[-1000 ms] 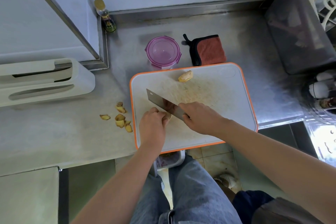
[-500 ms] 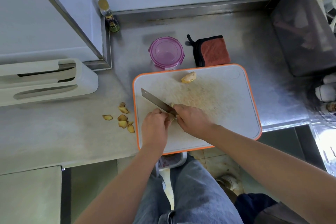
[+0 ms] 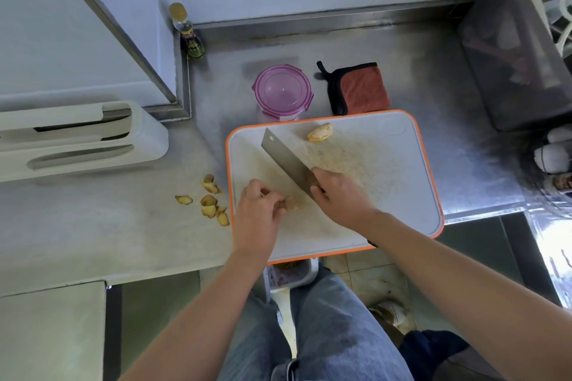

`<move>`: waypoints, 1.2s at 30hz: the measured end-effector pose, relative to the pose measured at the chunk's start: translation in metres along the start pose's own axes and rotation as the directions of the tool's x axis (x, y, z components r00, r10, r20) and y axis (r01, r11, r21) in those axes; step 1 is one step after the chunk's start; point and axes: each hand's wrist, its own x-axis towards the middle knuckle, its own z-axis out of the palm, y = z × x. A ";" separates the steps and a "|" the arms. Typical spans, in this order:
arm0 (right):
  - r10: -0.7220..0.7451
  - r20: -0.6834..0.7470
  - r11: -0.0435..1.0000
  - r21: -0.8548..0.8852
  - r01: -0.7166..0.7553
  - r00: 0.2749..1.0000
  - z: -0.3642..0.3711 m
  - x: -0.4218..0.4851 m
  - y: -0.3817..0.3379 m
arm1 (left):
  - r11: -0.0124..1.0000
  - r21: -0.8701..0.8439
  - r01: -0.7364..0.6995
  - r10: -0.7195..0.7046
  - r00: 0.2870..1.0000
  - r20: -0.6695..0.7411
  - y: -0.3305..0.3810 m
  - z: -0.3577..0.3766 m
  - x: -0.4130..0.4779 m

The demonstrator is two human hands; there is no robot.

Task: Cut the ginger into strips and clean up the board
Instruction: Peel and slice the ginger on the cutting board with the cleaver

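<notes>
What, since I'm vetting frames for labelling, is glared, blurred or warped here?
Head view: blown-out glare on the shiny surface at lower right; soft sheen on the steel counter; wide-angle lean in the cabinet's metal edge; left hand, right hand and cleaver fairly sharp; containers at the right edge smeared.

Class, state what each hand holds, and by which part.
The right hand grips the cleaver at the handle end of its blade; the handle is hidden. The left hand pinches a small ginger piece at one end.

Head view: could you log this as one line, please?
left hand: holds ginger | right hand: grips knife | second ginger: on board
</notes>
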 end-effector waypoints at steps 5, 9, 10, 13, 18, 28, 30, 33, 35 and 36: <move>-0.053 0.112 0.999 0.014 0.052 0.992 -0.006 -0.014 0.004 | 0.998 -0.051 0.030 -0.030 1.000 -0.005 0.000 0.000 -0.003; -0.015 0.058 1.000 0.003 0.015 0.998 -0.004 -0.020 0.005 | 0.996 -0.023 0.082 -0.082 0.997 -0.005 0.002 0.003 -0.007; 0.001 0.019 1.000 0.003 -0.001 1.000 -0.005 -0.020 0.006 | 0.998 0.030 0.056 -0.056 0.998 0.014 0.001 0.003 -0.008; 0.054 -0.105 0.998 0.019 -0.053 0.993 -0.010 -0.019 0.010 | 0.990 0.142 -0.021 0.013 0.998 0.058 0.001 0.002 -0.007; 0.177 -0.162 0.982 -0.039 -0.186 0.971 -0.006 -0.031 0.016 | 0.998 0.046 0.052 -0.051 0.999 -0.009 -0.006 -0.002 -0.007; 0.219 -0.070 0.973 -0.055 -0.223 0.973 0.038 -0.036 -0.052 | 0.882 -0.213 0.421 -0.461 0.866 -0.194 -0.076 -0.031 -0.043; 0.196 -0.059 0.979 -0.042 -0.199 0.979 0.046 -0.026 -0.070 | 0.882 -0.207 0.422 -0.460 0.868 -0.187 -0.086 -0.037 -0.048; 0.201 -0.095 0.979 0.054 -0.197 0.975 0.049 -0.016 -0.087 | 0.884 -0.207 0.418 -0.454 0.873 -0.177 -0.095 -0.046 -0.056; 0.246 -0.164 0.967 0.107 -0.231 0.955 0.048 -0.016 -0.088 | 0.883 -0.218 0.416 -0.454 0.874 -0.171 -0.101 -0.052 -0.061; 0.273 -0.195 0.961 0.108 -0.257 0.942 0.047 -0.018 -0.086 | 0.880 -0.227 0.418 -0.458 0.874 -0.165 -0.103 -0.055 -0.064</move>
